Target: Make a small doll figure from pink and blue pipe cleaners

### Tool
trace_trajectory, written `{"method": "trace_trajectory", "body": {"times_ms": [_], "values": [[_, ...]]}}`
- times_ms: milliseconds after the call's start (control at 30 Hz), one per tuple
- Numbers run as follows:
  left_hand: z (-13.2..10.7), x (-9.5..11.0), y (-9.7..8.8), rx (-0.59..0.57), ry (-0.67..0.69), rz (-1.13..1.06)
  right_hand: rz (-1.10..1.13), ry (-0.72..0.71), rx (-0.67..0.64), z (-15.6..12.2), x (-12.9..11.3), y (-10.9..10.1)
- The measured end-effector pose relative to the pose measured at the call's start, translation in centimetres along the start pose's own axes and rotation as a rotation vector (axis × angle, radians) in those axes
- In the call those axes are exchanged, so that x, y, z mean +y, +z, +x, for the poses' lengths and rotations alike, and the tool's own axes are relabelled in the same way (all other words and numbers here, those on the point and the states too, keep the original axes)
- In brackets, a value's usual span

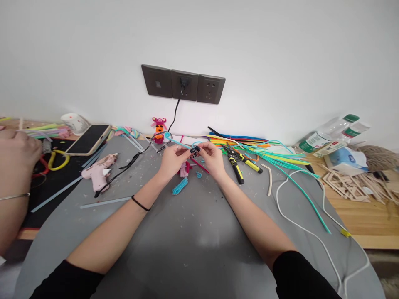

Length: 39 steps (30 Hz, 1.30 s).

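Observation:
My left hand [172, 160] and my right hand [212, 158] meet above the grey mat [193, 232], fingers pinched together on a thin light-blue pipe cleaner [174, 141] whose curled end points up-left. A small dark piece sits between my fingertips at the join. Just below my hands lie a pink-red pipe-cleaner piece [185, 169] and a folded teal bundle [180, 186]. A black hair tie circles my left wrist.
Yellow-handled pliers [237, 164] lie right of my hands beside a pile of coloured pipe cleaners [268, 153]. A pink glue gun [99, 170], phone [88, 139] and small pink figure [158, 128] are to the left. Another person's hand [17, 151] works at far left. Wooden sticks [355, 182] lie at the right.

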State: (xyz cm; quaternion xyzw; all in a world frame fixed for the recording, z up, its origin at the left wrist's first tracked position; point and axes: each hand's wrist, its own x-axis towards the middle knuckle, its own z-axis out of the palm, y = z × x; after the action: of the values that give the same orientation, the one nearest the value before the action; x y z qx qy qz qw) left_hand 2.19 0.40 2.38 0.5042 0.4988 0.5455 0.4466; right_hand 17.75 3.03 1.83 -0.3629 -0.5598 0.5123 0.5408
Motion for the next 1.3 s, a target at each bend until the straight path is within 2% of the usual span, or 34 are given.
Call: {"method": "trace_trajectory", "body": {"times_ms": [200,367,533,633,833,1100,1300], "values": [[0.2,-0.2,0.0,0.031,-0.029,-0.032,-0.103,-0.033,0.014,-0.1,0.2,-0.1],[-0.1,-0.1,0.6,0.074,-0.078,-0.149,-0.217,-0.082,0.038,-0.3,0.7,0.0],[-0.3,0.1,1.1,0.126,-0.094,-0.255,-0.232,-0.123,0.067,-0.7,0.5,0.3],[-0.3,0.3,1.0,0.12,-0.106,-0.254,-0.201,-0.119,0.059,-0.7,0.3,0.3],[0.1,0.6,0.5,0.074,-0.137,-0.192,-0.031,-0.013,0.031,-0.1,0.3,0.0],[0.0,0.5,0.5,0.054,-0.096,-0.156,0.046,0.033,0.023,0.0,0.1,-0.1],[0.5,0.7,0.2,0.187,0.007,-0.308,0.022,0.027,0.044,0.3,0.1,-0.4]]}}
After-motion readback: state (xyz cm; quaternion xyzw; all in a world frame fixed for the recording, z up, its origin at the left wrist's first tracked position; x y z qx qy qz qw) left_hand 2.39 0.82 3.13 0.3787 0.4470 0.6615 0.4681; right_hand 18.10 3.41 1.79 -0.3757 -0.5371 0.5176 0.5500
